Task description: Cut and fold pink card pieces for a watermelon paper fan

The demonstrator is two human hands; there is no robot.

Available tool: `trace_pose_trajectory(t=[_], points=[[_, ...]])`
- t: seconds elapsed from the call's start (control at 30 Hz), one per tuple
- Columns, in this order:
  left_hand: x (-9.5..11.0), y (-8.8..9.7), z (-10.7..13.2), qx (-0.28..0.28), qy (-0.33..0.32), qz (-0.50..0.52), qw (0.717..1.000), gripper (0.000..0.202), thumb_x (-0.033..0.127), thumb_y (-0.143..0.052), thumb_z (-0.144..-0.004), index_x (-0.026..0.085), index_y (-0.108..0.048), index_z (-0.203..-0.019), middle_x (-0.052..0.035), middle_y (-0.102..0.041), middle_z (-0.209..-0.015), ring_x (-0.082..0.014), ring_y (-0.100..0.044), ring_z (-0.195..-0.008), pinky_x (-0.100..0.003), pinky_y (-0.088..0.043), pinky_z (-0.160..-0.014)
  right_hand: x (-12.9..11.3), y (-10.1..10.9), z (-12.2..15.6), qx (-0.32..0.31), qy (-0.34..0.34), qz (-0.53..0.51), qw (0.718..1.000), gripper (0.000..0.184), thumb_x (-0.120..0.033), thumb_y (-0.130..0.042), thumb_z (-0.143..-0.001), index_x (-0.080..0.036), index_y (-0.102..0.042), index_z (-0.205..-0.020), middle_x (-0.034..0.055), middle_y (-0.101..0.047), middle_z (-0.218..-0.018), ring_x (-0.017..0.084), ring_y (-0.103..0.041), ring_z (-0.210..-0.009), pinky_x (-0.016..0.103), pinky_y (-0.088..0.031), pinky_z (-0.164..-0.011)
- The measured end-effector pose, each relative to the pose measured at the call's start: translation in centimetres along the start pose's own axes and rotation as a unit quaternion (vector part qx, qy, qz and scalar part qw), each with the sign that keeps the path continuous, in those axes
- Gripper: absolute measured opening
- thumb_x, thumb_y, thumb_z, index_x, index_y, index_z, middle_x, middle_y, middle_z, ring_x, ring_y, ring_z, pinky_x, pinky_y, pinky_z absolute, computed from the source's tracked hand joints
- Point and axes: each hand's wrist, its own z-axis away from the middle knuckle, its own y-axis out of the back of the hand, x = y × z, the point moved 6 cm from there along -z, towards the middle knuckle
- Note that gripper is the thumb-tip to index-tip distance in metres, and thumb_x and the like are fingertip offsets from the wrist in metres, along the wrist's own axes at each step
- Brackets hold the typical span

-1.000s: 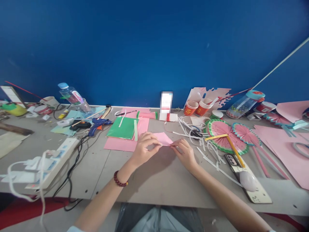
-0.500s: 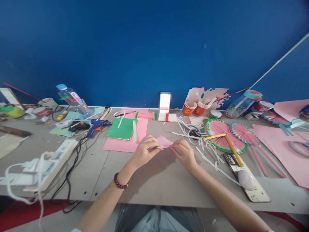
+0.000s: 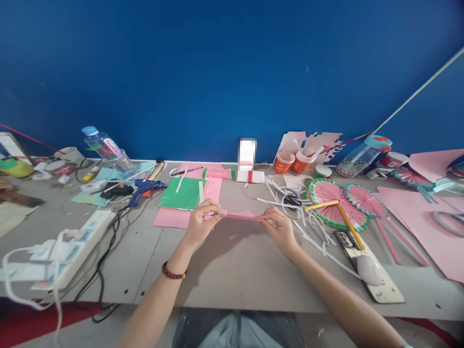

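A strip of pink paper point(image 3: 240, 215) is stretched between my two hands, above the grey table. My left hand point(image 3: 203, 220) pinches its left end, where a bit of green edge shows at the fingertips. At the right end, the fingers of my right hand point(image 3: 278, 228) are closed on the paper. Behind my left hand lie a green paper packet point(image 3: 177, 194) and a pink sheet point(image 3: 170, 218). An accordion-folded pink piece with green ends point(image 3: 219, 174) rests farther back.
White paper strips point(image 3: 313, 237) lie tangled to the right around scissors point(image 3: 292, 200). Watermelon paper fans point(image 3: 333, 203) and a phone point(image 3: 384, 285) sit beyond. Red paper cups point(image 3: 284, 162) stand at the back. A glue gun point(image 3: 145, 189), a plastic bottle point(image 3: 105, 145) and a power strip point(image 3: 85, 246) occupy the left.
My left hand has moved left, away from my right hand. The pink paper, a peaked shape before, now spans a wider gap as a flatter, longer strip.
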Motion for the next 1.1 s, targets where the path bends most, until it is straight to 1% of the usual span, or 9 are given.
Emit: trace_pose_trajectory(t=[0.23, 0.4, 0.53, 0.67, 0.77, 0.87, 0.9, 0.97, 1.1], points=[[0.3, 0.1, 0.1, 0.008, 0.018, 0.046, 0.999, 0.015, 0.033, -0.067, -0.078, 0.02, -0.071, -0.074, -0.0034, -0.059, -0.074, -0.0154, -0.054, -0.073, -0.029, -0.045, -0.067, 0.1, 0.1, 0.2, 0.011, -0.018, -0.036, 0.999, 0.011, -0.029, -0.064, -0.081, -0.023, -0.072, -0.078, 0.0021, -0.06, -0.067, 0.015, -0.056, -0.064, 0.028, -0.046, -0.057], [1.2, 0.3, 0.0, 0.008, -0.01, -0.001, 1.0, 0.026, 0.033, -0.054, -0.087, 0.018, -0.07, -0.074, -0.0042, -0.06, -0.074, -0.0163, -0.055, -0.074, -0.031, -0.043, -0.072, 1.2, -0.2, 0.2, -0.002, -0.067, -0.076, 0.995, 0.009, -0.031, -0.067, -0.078, -0.025, -0.074, -0.079, 0.0012, -0.061, -0.068, 0.014, -0.057, -0.064, 0.026, -0.047, -0.057], [1.5, 0.6, -0.3, 0.057, -0.023, -0.052, 0.997, 0.027, 0.032, -0.052, -0.088, 0.017, -0.067, -0.071, -0.0033, -0.06, -0.074, -0.0156, -0.056, -0.076, -0.028, -0.043, -0.071, 1.3, -0.5, 0.3, -0.012, -0.084, -0.102, 0.991, 0.01, -0.033, -0.068, -0.077, -0.025, -0.074, -0.077, 0.0008, -0.062, -0.065, 0.013, -0.056, -0.061, 0.026, -0.045, -0.055], [1.6, 0.5, -0.7, 0.075, -0.028, -0.116, 0.99, 0.023, 0.034, -0.05, -0.089, 0.019, -0.066, -0.093, -0.0059, -0.064, -0.09, -0.0163, -0.058, -0.085, -0.028, -0.046, -0.074, 1.4, -0.4, 0.4, 0.008, -0.11, -0.123, 0.986, 0.016, -0.037, -0.068, -0.076, -0.023, -0.074, -0.082, 0.0022, -0.065, -0.067, 0.014, -0.057, -0.061, 0.026, -0.046, -0.056], [2.5, 1.0, -0.2, 0.163, -0.094, -0.211, 0.959, 0.034, 0.035, -0.058, -0.084, 0.019, -0.057, -0.113, -0.0092, -0.061, -0.103, -0.0196, -0.056, -0.096, -0.034, -0.046, -0.082, 1.6, 0.1, 0.6, 0.054, -0.157, -0.111, 0.98, 0.021, -0.038, -0.067, -0.075, -0.021, -0.073, -0.085, 0.0031, -0.064, -0.07, 0.015, -0.056, -0.065, 0.027, -0.046, -0.057], [4.1, 0.7, 1.4, 0.255, -0.19, -0.309, 0.896, 0.034, 0.031, -0.066, -0.077, 0.018, -0.059, -0.108, -0.0099, -0.06, -0.1, -0.0228, -0.055, -0.098, -0.039, -0.044, -0.087, 1.6, 0.6, 0.8, 0.111, -0.187, -0.107, 0.97, 0.021, -0.038, -0.064, -0.078, -0.02, -0.07, -0.086, 0.0037, -0.065, -0.076, 0.015, -0.056, -0.068, 0.027, -0.047, -0.059], [4.5, 0.0, 1.8, 0.25, -0.218, -0.32, 0.887, 0.027, 0.028, -0.065, -0.077, 0.018, -0.06, -0.102, -0.0087, -0.06, -0.095, -0.022, -0.056, -0.093, -0.038, -0.045, -0.085, 1.5, 0.8, 0.9, 0.129, -0.188, -0.106, 0.968, 0.02, -0.037, -0.063, -0.078, -0.02, -0.069, -0.086, 0.004, -0.065, -0.078, 0.015, -0.057, -0.069, 0.027, -0.048, -0.059], [4.8, -2.2, 2.0, 0.142, -0.239, -0.299, 0.913, 0.018, 0.021, -0.059, -0.081, 0.021, -0.062, -0.099, -0.0058, -0.062, -0.089, -0.0185, -0.059, -0.087, -0.034, -0.047, -0.081, 1.2, 1.0, 1.1, 0.155, -0.178, -0.094, 0.967, 0.019, -0.036, -0.062, -0.079, -0.02, -0.067, -0.087, 0.0044, -0.064, -0.08, 0.015, -0.057, -0.07, 0.027, -0.048, -0.059], [3.9, -6.4, 2.5, -0.05, -0.137, -0.208, 0.967, 0.036, 0.023, -0.05, -0.087, 0.02, -0.051, -0.124, -0.0101, -0.059, -0.118, -0.0206, -0.055, -0.11, -0.036, -0.048, -0.092, -0.7, 0.5, 1.6, 0.13, -0.082, -0.029, 0.988, 0.012, -0.028, -0.058, -0.083, -0.021, -0.064, -0.091, 0.0045, -0.063, -0.08, 0.016, -0.058, -0.071, 0.027, -0.048, -0.059]])
